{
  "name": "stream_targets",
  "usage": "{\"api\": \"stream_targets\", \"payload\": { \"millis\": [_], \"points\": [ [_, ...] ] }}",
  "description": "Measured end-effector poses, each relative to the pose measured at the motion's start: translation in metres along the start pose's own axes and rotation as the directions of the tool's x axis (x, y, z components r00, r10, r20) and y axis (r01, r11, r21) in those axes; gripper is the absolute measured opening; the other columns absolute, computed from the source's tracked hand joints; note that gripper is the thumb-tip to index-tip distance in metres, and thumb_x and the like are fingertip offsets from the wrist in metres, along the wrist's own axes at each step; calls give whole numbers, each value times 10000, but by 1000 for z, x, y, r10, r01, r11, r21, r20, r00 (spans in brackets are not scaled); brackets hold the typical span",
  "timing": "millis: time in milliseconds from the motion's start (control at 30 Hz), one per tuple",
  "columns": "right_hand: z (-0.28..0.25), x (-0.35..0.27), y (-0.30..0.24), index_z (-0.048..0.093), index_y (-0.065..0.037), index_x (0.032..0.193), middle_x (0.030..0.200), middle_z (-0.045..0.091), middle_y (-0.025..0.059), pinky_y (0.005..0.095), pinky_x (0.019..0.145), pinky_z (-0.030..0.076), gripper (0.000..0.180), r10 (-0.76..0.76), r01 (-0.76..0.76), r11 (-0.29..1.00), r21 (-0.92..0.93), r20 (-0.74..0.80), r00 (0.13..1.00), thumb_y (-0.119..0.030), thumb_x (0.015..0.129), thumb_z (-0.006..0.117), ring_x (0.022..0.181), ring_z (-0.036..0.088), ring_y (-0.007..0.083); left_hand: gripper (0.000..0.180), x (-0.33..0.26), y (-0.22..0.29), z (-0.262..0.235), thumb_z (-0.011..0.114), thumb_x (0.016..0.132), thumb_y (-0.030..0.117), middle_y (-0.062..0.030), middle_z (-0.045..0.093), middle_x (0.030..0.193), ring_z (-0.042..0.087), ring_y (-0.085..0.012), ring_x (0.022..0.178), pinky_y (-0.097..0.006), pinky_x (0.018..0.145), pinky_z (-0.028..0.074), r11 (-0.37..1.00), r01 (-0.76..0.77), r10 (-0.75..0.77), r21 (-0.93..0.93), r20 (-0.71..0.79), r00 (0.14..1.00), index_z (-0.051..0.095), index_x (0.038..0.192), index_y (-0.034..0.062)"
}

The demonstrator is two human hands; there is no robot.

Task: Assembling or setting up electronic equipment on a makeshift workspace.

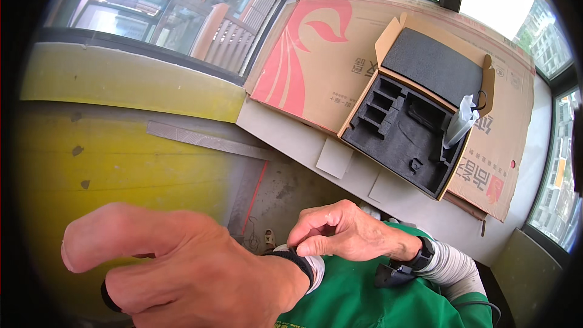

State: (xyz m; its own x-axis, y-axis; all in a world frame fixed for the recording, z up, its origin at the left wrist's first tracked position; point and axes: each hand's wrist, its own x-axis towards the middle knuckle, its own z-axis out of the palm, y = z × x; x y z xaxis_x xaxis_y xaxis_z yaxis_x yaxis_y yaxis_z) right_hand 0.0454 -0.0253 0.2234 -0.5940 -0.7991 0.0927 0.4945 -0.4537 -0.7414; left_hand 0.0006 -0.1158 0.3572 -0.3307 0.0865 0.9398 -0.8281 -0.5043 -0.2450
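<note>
Large in the lower left, my left hand (188, 267) is raised with its fingers apart and loosely bent. A small dark edge (108, 296) shows beside a lower finger; I cannot make out what it is. Around my left wrist runs a black wrist strap (296, 260), next to a white cuff (316, 272). My right hand (340, 231) reaches across and pinches this strap between thumb and fingers. On my right wrist is another black strap (422, 254), with a black device (393, 274) at its underside and a white wrapped sleeve (452, 267) behind it.
An open cardboard box (454, 176) with black foam cutouts stands on a large flat carton (328, 94) over a pale ledge (273, 123). A white plastic bag (460, 123) lies in the box. Yellow wall panels (121, 164) are at left, windows (164, 12) behind.
</note>
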Motion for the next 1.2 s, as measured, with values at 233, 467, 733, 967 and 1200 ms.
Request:
{"api": "stream_targets", "payload": {
  "millis": [233, 467, 733, 967, 1200],
  "points": [
    [-11, 2, 19, 692, -9, 1001, 908, 674, -9, 273, 755, 489, 166, -105, 107, 990, 94, -30, 994, -155, 958, 759, 838, 583, 64, 151, 20, -9, 22, 536, 1005, 242, 24, 363, 679, 359, -104, 519, -275, 457, 260, 984, -65, 149, 167, -563, 813, 529, 1146, 188],
    [-9, 8, 42, 668, -12, 973, 881, 625, -18, 242, 708, 473, 150, -178, 210, 938, 277, -135, 975, -133, 957, 756, 799, 564, 63, 207, 1, -1, 8, 508, 1009, 189, -28, 422, 685, 406, -152, 513, -305, 465, 263, 958, -241, 287, 155, -538, 793, 519, 1211, 144],
    [-148, 7, 153, 663, -45, 1155, 1086, 689, 232, 475, 953, 501, 424, -220, -5, 512, -859, -137, 966, -256, 798, 753, 1082, 640, 416, 458, -165, 121, -115, 537, 1076, 414, -114, 688, 984, 683, -237, 845, -364, 804, 567, 248, 834, 622, 494, -741, 254, 593, 1280, 7],
    [-108, -103, 101, 720, 42, 954, 785, 693, 76, 305, 650, 536, 200, 166, -600, 613, -513, -659, 733, -151, 924, 676, 687, 649, 140, 423, -336, 201, -11, 587, 1048, 351, -121, 704, 879, 753, -244, 769, -300, 631, 574, 119, 968, 922, 219, -387, -25, 592, 1214, -38],
    [-87, -85, 93, 717, 63, 962, 782, 713, 92, 299, 628, 526, 208, 137, -546, 700, -461, -663, 736, -136, 940, 661, 691, 670, 142, 345, -343, 247, 37, 647, 990, 352, -123, 698, 872, 709, -241, 792, -375, 687, 558, -162, 983, 984, -88, -90, 154, 650, 1124, 34]
  ]
}}
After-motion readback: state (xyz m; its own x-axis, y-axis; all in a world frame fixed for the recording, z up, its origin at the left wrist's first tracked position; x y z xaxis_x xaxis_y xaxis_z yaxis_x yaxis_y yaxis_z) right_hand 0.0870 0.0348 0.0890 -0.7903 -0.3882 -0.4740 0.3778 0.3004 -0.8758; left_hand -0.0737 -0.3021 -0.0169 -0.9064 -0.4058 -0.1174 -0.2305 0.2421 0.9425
